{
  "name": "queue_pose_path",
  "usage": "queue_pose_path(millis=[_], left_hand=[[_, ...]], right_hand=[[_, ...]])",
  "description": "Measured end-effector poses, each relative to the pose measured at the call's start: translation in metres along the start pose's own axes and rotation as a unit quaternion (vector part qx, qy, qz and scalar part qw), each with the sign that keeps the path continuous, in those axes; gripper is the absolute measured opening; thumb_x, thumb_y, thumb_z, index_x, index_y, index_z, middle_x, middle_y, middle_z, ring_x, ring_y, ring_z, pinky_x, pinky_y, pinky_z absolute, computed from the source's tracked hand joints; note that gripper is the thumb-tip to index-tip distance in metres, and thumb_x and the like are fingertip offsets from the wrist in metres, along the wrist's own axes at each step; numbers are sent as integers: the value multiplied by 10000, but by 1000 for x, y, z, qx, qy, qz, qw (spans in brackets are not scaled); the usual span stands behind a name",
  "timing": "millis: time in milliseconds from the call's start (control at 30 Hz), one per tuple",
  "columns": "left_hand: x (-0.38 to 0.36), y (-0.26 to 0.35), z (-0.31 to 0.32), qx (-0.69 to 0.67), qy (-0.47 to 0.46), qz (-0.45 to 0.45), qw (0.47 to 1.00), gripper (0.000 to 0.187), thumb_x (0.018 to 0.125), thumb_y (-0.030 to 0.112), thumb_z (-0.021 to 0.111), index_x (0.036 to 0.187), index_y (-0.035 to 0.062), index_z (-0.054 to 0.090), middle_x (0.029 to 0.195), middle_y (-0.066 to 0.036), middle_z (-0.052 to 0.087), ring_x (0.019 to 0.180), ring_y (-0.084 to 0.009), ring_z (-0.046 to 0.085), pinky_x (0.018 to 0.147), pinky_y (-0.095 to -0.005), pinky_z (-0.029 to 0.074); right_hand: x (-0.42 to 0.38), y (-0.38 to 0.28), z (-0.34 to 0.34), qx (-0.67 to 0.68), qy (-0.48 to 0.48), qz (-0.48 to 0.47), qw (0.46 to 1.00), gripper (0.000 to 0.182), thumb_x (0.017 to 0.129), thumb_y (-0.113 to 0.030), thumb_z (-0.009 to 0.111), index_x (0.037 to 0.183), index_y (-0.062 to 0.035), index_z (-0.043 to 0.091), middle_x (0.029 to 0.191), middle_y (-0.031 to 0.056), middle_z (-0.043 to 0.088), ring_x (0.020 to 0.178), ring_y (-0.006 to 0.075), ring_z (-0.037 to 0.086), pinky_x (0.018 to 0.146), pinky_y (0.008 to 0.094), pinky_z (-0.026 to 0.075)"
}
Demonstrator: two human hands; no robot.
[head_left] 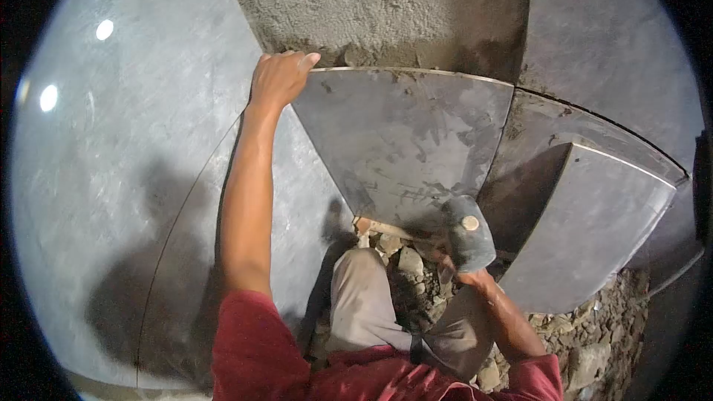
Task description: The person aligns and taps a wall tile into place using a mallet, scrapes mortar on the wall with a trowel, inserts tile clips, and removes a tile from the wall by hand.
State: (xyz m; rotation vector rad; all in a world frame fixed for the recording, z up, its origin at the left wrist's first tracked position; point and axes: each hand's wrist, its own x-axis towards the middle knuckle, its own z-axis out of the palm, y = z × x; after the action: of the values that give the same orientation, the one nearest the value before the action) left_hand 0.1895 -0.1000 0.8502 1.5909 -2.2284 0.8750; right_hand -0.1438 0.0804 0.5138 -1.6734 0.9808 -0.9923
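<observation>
My left hand rests on the top left corner of a grey tile set against the wall, its fingers over the edge and the thumb pointing right. My right hand is closed round the handle of a mallet, low in front of the same tile. The mallet head is grey, with the light end of the handle showing in it. It hides the tile's lower right part. Whether the head touches the tile I cannot tell.
Large grey tiles cover the left side. Bare mortar shows above the middle tile. A loose tile leans at the right. Rubble lies below, around my knees.
</observation>
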Motion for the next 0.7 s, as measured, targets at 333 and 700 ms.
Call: queue_pose_path(millis=[333, 700], left_hand=[[1, 1, 6, 24, 57, 19, 998, 423, 952, 349, 381, 846, 50, 661, 805, -151, 647, 788, -324, 616, 705, -449, 436], [5, -14, 26, 38, 66, 41, 996, 438, 969, 348, 328, 906, 45, 637, 869, -168, 632, 803, -365, 596, 719, -480, 441]], right_hand=[[1, -68, 1, -168, -15, -254, 952, 416, 580, -138, 737, 965, -52, 605, 983, 135, 609, 917, 325, 576, 855, 429, 451], [-9, -72, 23, -372, -232, -305, 845, 198, 677, -231, 600, 854, -152, 558, 849, 27, 503, 920, 243, 475, 850, 432, 388]])
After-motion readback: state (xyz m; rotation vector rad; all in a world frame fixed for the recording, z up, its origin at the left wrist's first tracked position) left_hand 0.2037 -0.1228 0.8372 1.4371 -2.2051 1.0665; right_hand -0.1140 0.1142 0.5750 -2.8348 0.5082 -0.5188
